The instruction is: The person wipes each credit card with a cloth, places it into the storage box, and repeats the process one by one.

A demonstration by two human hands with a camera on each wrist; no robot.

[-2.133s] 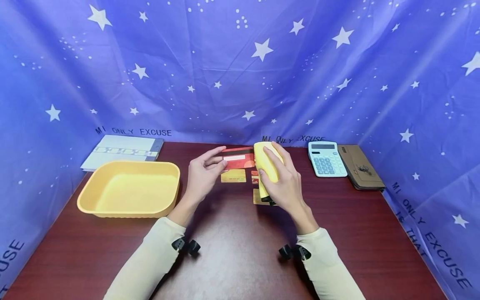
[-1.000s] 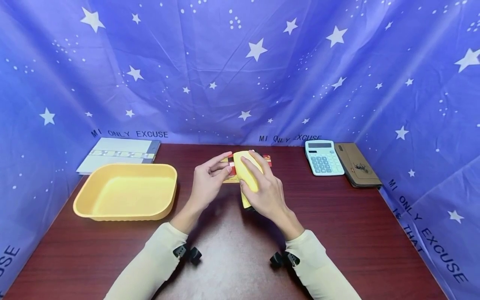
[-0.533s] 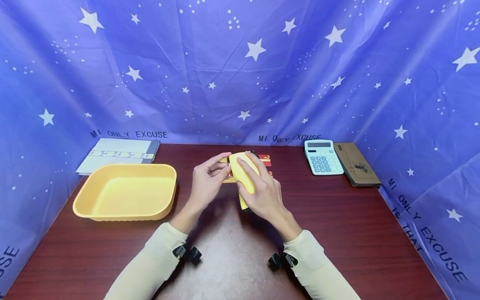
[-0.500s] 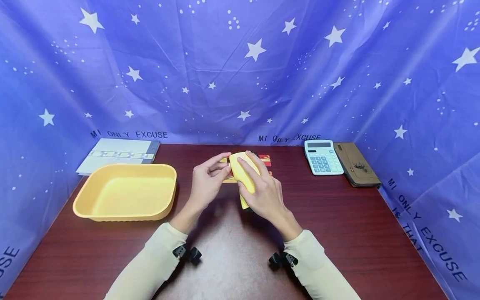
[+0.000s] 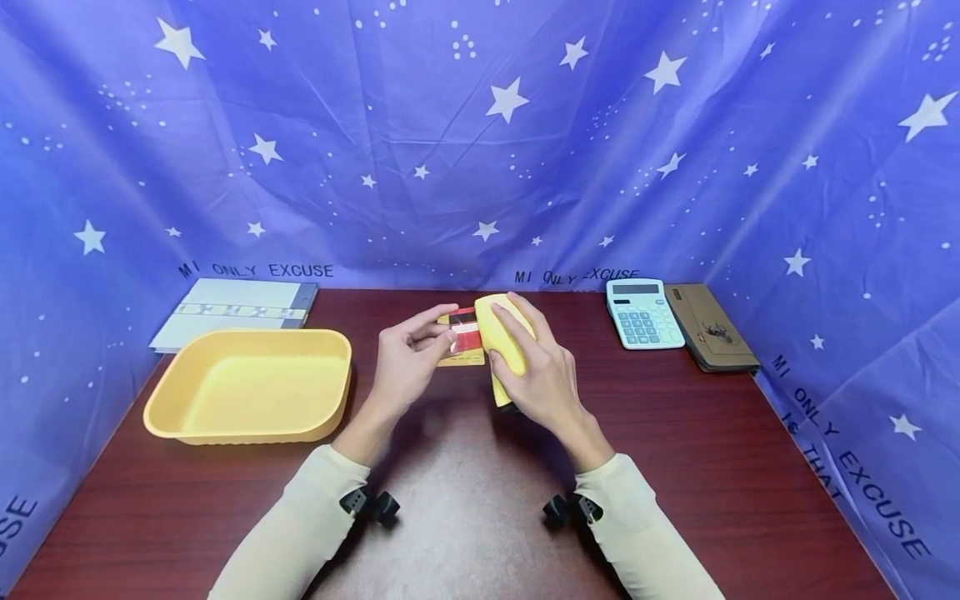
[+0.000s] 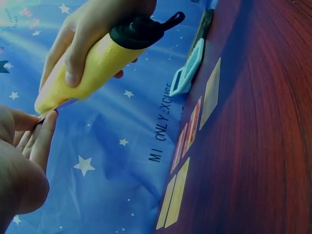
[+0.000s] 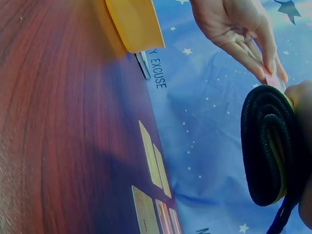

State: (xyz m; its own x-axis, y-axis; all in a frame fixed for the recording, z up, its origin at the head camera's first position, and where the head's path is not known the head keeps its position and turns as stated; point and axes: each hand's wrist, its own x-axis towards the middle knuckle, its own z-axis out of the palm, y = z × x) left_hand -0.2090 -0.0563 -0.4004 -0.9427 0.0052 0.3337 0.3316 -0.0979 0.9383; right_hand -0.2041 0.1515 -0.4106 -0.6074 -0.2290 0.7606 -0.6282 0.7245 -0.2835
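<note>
In the head view my left hand [image 5: 405, 358] pinches the left end of a red bank card [image 5: 467, 335] with a dark stripe and a white strip. My right hand [image 5: 546, 375] grips a folded yellow cloth [image 5: 498, 337], its fingers and thumb wrapped over it. The cloth covers the card's right end. Seen in the right wrist view, the cloth's rolled black edging [image 7: 258, 146] has a hanging loop. Both hands are above the table. Below them lie several cards: a gold card [image 6: 210, 97], red cards [image 6: 193, 127] and further gold cards [image 6: 178, 195].
A yellow plastic basin [image 5: 255, 425] stands left, with a white notebook [image 5: 225, 300] behind it. Back right lie a light blue calculator [image 5: 645, 317] and a brown wallet [image 5: 712, 329]. A blue star-patterned curtain [image 5: 480, 167] borders the dark red table [image 5: 450, 517].
The cloth slid left along the card until it nearly covered it. Since half a second ago, my right hand has drawn it back right, uncovering the card's left part. My left hand keeps its pinch.
</note>
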